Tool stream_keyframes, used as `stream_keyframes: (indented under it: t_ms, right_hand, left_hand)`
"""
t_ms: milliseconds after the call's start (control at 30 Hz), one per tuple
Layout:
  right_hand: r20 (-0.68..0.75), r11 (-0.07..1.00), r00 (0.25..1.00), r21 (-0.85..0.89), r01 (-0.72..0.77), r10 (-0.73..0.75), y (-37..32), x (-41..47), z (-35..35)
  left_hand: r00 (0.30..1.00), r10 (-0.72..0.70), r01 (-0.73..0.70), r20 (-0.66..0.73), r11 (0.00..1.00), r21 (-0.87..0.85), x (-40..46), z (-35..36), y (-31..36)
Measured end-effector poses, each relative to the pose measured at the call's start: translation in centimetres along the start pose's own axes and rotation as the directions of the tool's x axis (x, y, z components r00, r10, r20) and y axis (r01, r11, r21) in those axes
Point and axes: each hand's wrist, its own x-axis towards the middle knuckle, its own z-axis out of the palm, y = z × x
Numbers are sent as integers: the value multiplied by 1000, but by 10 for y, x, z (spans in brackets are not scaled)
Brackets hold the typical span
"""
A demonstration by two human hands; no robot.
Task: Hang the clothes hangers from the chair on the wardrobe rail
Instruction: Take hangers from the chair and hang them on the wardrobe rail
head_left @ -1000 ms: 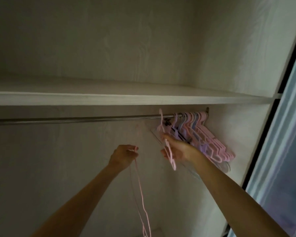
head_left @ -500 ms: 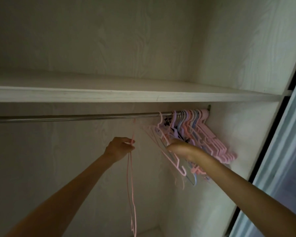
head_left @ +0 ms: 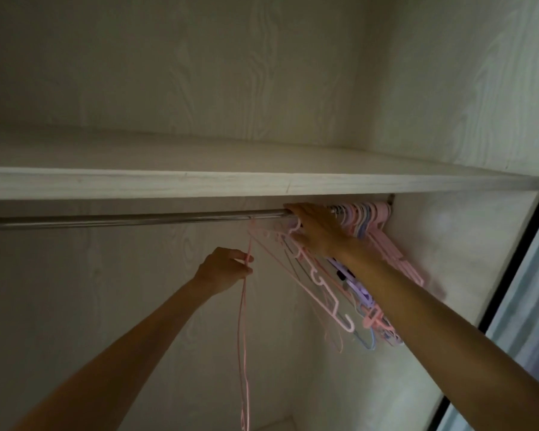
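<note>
A steel wardrobe rail runs under a white shelf. Several pink, blue and purple hangers are bunched at its right end. My right hand is up at the rail just left of that bunch. Its fingers lie along the rail, with the hook of a pink plastic hanger between fingers and thumb. That hanger slopes down to the right below my wrist. My left hand is lower and to the left, pinching the top of thin pink hangers that dangle straight down. The chair is out of view.
The white shelf sits close above the rail. The wardrobe's right wall lies just beyond the bunched hangers, and a sliding door edge borders the right. The rail's left stretch carries no hangers.
My right hand rose from the hanger's shoulder up to the rail, and the pink hanger now hangs there. My left hand stayed put with the thin hangers.
</note>
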Motion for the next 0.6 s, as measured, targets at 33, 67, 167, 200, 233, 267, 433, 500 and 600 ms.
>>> stream_keyframes:
  t_ms: [33,67,167,200,233,267,433,500,600]
  right_hand:
    - [-35,1000,999,-9,21,-22,6,1,2]
    - [-51,999,998,-38,30,-32,12,2,3]
    - [-59,993,998,-118,14,-21,30,-1,1]
    - [-83,991,996,-133,3,-14,36,-2,1]
    - [-106,990,994,-141,-16,1,42,-2,1]
    - [-121,988,993,-148,-33,15,48,-2,1]
    - [-57,992,996,-104,-70,65,49,-4,-7]
    - [-169,994,980,39,-98,103,32,-13,-14]
    - [-156,872,953,461,-163,261,-14,-38,-29]
  left_hand:
    - [1000,-3,3,-6,1000,10,0,0,0]
    - [1000,-9,9,-15,1000,12,1,0,-1]
    - [999,-33,33,-22,999,-2,1,1,-3]
    - [999,-41,41,-20,999,-6,1,2,-4]
    - [999,-46,46,-17,999,-4,1,3,-5]
    - [999,-50,50,-16,999,-4,1,4,-6]
    - [998,-56,56,-8,998,20,1,5,-5]
    - [999,-49,50,-15,998,27,-1,5,-1]
    - [998,-46,46,-33,999,-12,-4,4,8]
